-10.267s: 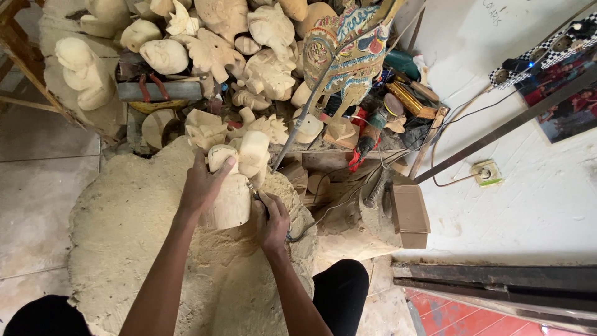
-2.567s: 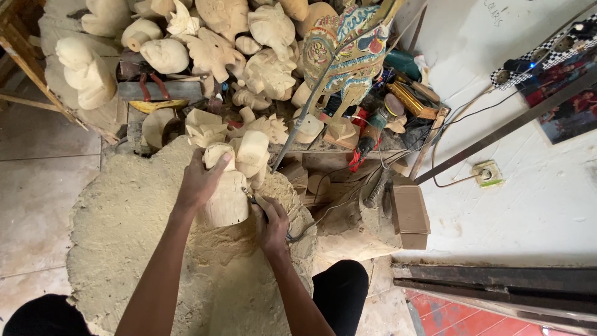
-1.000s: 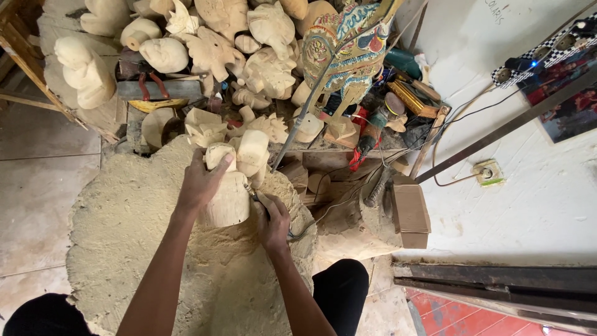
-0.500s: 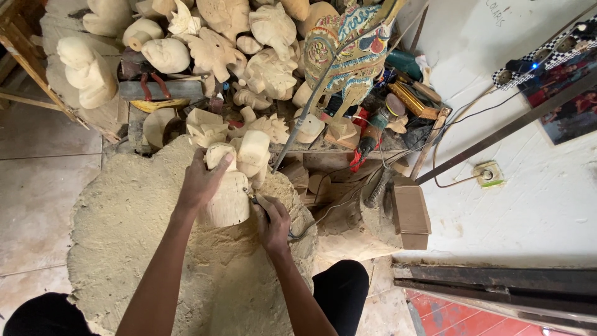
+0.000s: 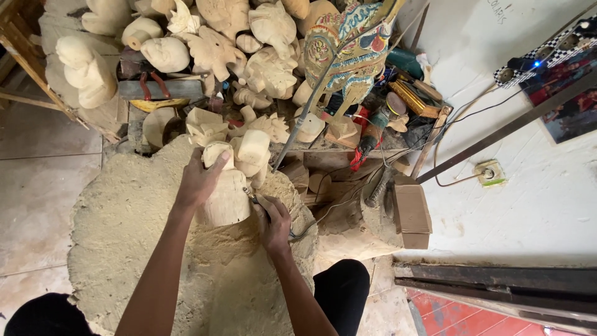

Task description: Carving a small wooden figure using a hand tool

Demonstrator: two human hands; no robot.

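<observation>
Head view: left hand [image 5: 198, 180] clamps the stiff, likely light carving [image 5: 227, 198] near its top, right hand [image 5: 273, 218] fists a tool [image 5: 254, 198].

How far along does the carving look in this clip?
Roughing looks done: the wooden figure already has a rounded, blocked-out shape, and a sawdust heap surrounds it. In hand: the left hand steadies it while the right hand applies a corded tool. Left: fine detail and paint, unlike the painted figure.

Pale, matt bare-wood carving [image 5: 227, 196] amid rough sawdust heap [image 5: 124, 230]
</observation>
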